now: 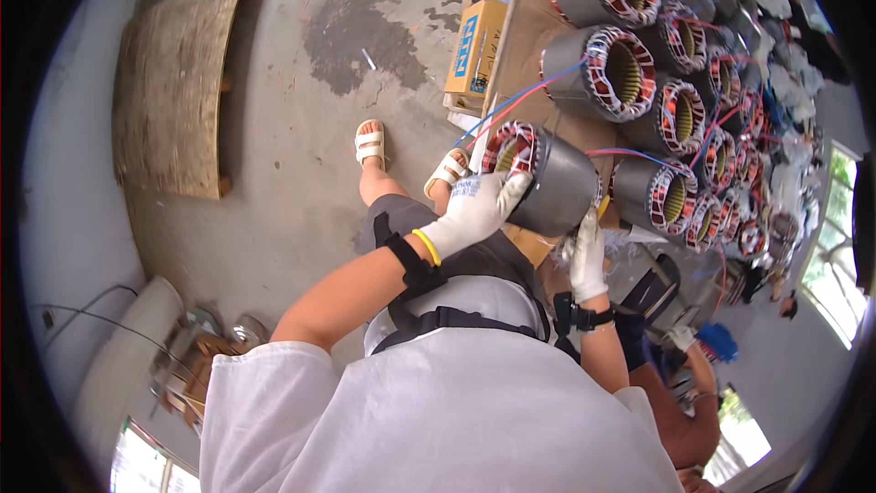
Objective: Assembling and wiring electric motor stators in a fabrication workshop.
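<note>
The gloved left hand [479,210] is gripping the grey motor stator [564,184] by its open end, some fingers disappearing inside the rim. The gloved right hand [587,257] is touching the opposite end, but its fingertips are blending into the winding, so I cannot tell whether it is gripping. The stator is tilting at the edge of the table [529,32] and is hiding whatever lies beneath. Farther stators [721,160] are overlapping and blurring toward the lens rim.

Left fingers [513,190] and right fingers [588,237] hold a grey motor stator [559,183].
</note>
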A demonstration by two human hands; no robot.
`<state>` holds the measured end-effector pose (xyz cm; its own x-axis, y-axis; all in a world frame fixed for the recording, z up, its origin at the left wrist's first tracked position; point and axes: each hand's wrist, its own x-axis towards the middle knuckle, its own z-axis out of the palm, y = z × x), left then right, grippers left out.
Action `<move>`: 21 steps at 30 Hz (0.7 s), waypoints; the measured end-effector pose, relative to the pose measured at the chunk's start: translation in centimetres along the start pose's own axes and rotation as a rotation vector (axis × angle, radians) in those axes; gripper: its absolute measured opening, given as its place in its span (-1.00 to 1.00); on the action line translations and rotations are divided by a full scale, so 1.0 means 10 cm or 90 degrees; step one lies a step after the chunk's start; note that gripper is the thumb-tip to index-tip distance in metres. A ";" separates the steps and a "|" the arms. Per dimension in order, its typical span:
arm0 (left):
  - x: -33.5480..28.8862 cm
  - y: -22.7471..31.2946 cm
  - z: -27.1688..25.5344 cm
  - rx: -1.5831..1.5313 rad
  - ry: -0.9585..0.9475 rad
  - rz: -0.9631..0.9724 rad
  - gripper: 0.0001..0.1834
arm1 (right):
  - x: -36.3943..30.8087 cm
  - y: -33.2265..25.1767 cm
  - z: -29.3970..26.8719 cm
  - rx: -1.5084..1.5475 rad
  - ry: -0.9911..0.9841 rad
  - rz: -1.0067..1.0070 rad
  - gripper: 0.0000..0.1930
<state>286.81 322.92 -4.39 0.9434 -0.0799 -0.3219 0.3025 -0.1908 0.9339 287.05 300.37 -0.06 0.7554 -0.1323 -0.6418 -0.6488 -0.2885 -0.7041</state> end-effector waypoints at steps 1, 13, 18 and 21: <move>-0.06 0.03 0.00 0.036 -0.004 0.002 -0.29 | -0.03 -0.03 -0.02 -0.022 -0.005 0.021 -0.41; 0.12 -0.39 -0.05 -0.077 -0.014 0.249 -0.46 | 0.14 0.03 -0.09 0.020 -0.029 0.049 -0.41; 0.06 -0.26 0.00 0.055 0.022 0.086 -0.52 | 0.08 -0.04 -0.06 -0.028 -0.018 0.001 -0.46; -0.02 0.00 -0.10 0.045 -0.078 -0.061 -0.45 | -0.04 -0.17 0.02 -0.048 -0.009 0.002 -0.45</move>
<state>286.81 323.86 -4.16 0.8857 -0.1759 -0.4296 0.3759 -0.2713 0.8861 287.81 301.07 1.35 0.7515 -0.1197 -0.6488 -0.6421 -0.3589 -0.6775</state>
